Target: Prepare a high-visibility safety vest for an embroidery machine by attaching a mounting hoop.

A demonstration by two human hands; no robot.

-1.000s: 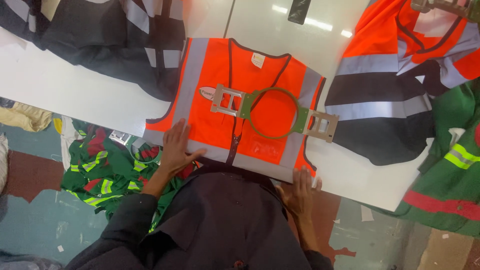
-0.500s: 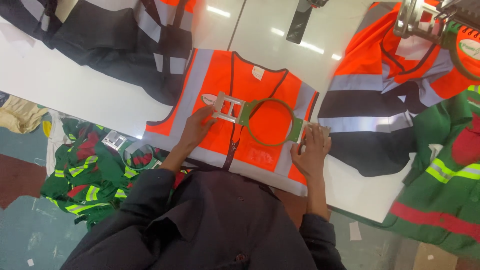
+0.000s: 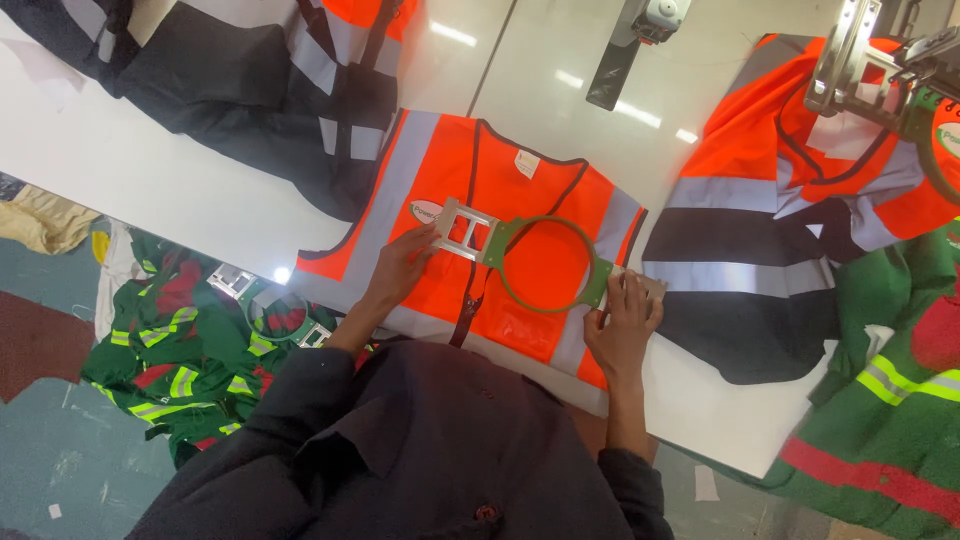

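- Your left hand (image 3: 400,268) has its grip pinched on the metal bracket (image 3: 462,233) at the green hoop's (image 3: 548,262) 9 o'clock end.
- Your right hand (image 3: 622,328) grips its 4 o'clock end.
- The hoop lies on the orange vest (image 3: 440,180), flat on the white table (image 3: 150,180).

A garment embroidery workshop: safety vests (image 3: 300,80) piled around, green embroidery hoop (image 3: 545,265), machine head (image 3: 880,70).
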